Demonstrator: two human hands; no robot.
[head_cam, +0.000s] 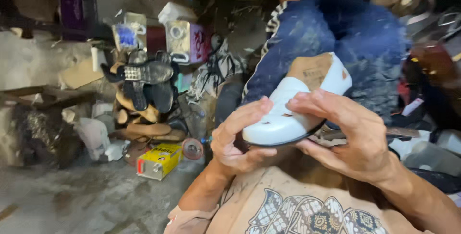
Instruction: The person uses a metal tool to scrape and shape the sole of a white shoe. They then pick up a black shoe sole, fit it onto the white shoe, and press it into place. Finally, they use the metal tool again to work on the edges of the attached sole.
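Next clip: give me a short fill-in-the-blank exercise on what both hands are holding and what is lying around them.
1. Both the left hand and the right hand grip a ____ shoe.
2. The shoe's sole edge is ____ in colour.
3. On the floor to the left lies a ____ tin can.

Missing words: white; black; yellow

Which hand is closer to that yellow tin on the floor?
Left. The left hand grips the white shoe just right of the yellow tin; the right hand is farther right.
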